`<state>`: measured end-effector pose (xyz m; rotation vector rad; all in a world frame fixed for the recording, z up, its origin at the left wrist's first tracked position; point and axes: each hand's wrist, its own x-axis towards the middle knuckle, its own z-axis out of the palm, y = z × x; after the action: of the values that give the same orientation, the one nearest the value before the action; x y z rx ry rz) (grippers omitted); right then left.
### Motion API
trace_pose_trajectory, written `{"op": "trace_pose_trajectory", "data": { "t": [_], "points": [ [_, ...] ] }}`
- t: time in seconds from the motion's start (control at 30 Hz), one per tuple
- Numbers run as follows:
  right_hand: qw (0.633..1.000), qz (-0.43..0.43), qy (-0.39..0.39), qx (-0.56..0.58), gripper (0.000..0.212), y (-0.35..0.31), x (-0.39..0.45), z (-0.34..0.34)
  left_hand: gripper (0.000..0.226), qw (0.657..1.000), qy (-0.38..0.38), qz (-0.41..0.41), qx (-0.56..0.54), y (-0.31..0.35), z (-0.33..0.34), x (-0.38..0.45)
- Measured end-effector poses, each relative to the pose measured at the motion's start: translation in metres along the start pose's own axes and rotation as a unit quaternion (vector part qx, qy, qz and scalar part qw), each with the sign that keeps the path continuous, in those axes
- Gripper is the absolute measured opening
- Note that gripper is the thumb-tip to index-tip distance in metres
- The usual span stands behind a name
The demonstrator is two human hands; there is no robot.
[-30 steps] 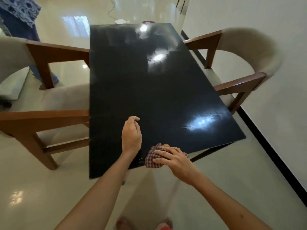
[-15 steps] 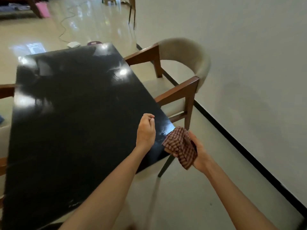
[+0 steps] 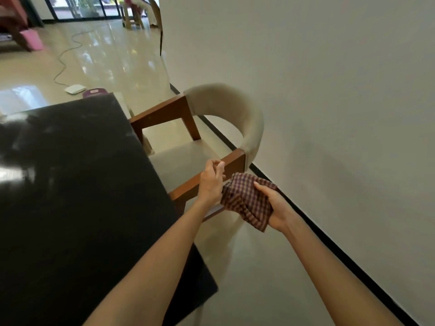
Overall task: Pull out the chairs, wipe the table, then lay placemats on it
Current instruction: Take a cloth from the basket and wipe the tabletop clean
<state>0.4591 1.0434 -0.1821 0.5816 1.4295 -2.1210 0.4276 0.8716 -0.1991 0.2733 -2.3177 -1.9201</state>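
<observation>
The glossy black table (image 3: pixel 70 184) fills the left of the head view. A chair (image 3: pixel 226 109) with brown wooden arms and a beige curved back stands at its right side, near the wall. My right hand (image 3: pixel 275 208) holds a crumpled red-checked cloth (image 3: pixel 247 201) in the air past the table's right edge, in front of the chair's near arm. My left hand (image 3: pixel 210 182) is loosely curled just left of the cloth, over the chair's near arm; whether it touches the cloth or the arm I cannot tell.
A plain wall (image 3: pixel 329 90) with a black skirting strip runs close behind the chair. On the shiny floor beyond the table lie a white device (image 3: pixel 75 88) with a cable and a purple object (image 3: pixel 95 91). More chairs (image 3: pixel 141 12) stand far back.
The cloth left the table's near edge and was lifted to the right. Both hands moved right, off the table to the chair. My view swung right toward the wall.
</observation>
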Motion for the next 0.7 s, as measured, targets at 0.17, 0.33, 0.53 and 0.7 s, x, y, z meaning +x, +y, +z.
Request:
{"op": "trace_pose_trajectory", "data": {
  "t": [0.17, 0.33, 0.53, 0.7],
  "points": [
    [0.999, -0.007, -0.014, 0.039, 0.03, -0.079, 0.051, -0.011, 0.019, 1.0, 0.025, 0.001, -0.002, 0.029, 0.042, 0.078],
    [0.999, -0.021, -0.046, 0.02, 0.029, -0.159, 0.117, -0.024, 0.022, 0.999, 0.053, 0.006, 0.004, 0.043, 0.088, 0.156],
    [0.995, -0.028, -0.088, -0.033, 0.016, -0.256, 0.202, -0.036, 0.027, 0.993, 0.12, -0.009, 0.007, 0.063, 0.126, 0.253],
    [0.988, 0.002, -0.111, -0.11, 0.03, -0.324, 0.281, -0.026, 0.031, 0.982, 0.186, -0.036, -0.023, 0.061, 0.137, 0.318]
  ]
}}
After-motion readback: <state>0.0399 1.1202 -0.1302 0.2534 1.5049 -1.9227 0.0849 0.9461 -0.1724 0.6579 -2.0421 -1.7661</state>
